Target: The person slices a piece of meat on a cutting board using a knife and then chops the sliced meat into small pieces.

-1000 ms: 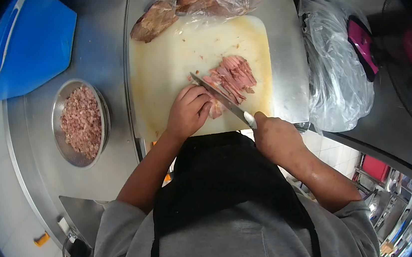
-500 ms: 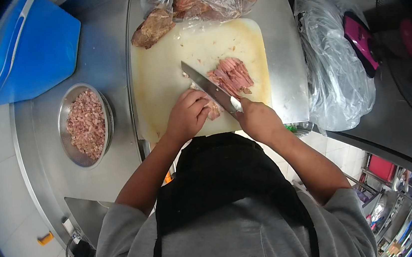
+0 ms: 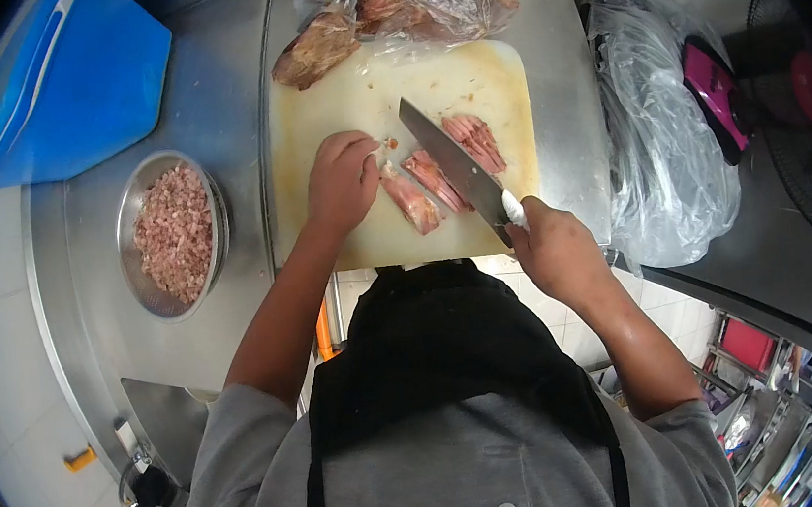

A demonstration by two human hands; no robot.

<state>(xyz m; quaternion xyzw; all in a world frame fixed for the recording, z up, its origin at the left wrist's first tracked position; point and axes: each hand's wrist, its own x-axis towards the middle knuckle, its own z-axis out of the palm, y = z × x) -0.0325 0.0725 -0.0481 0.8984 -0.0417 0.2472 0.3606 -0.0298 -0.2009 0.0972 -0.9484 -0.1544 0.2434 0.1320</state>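
My right hand is closed round the white handle of a large knife, its blade pointing up and left over the cutting board. Pink sliced meat lies on the blade's right side, and more strips lie just left of it. A separate pale pink piece of meat rests near my left hand. That hand is over the left part of the board with curled fingers, their tips beside small whitish bits; whether they pinch anything is too small to tell.
A metal colander of diced meat stands on the left counter, below a blue bag. Large browned meat pieces, partly under clear plastic, lie behind the board. Right of it are a plastic-wrapped bundle and a fan.
My left hand has moved up and left off the meat piece, uncovering it. The knife and my right hand have shifted right, and the sliced meat now lies in two parts.
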